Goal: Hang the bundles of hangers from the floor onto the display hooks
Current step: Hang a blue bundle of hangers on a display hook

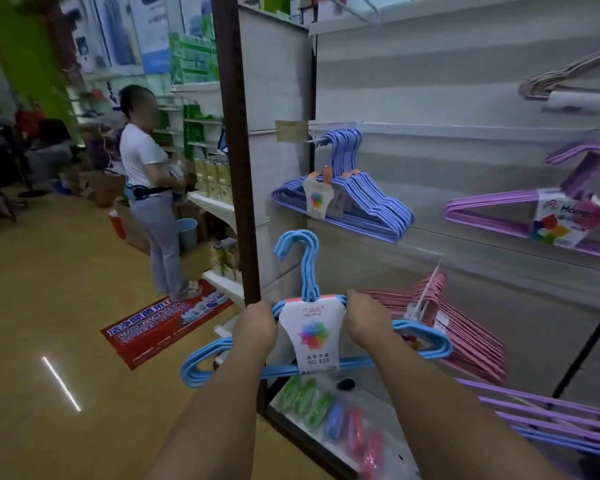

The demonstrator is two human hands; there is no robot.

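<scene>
Both hands grip the light-blue hanger bundle by its shoulders, left hand and right hand curled either side of the white label card, hooks upright and touching nothing. It is held in open air before the brown corner post. The periwinkle bundle hangs above on its display hook; the pink bundle hangs just right.

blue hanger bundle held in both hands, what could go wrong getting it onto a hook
The blue hanger bundle is gripped by the left hand and right hand at the shoulders, so its hook tops may splay and only some catch. The nearest hook already holds a lavender bundle, so crowding could knock it.
</scene>
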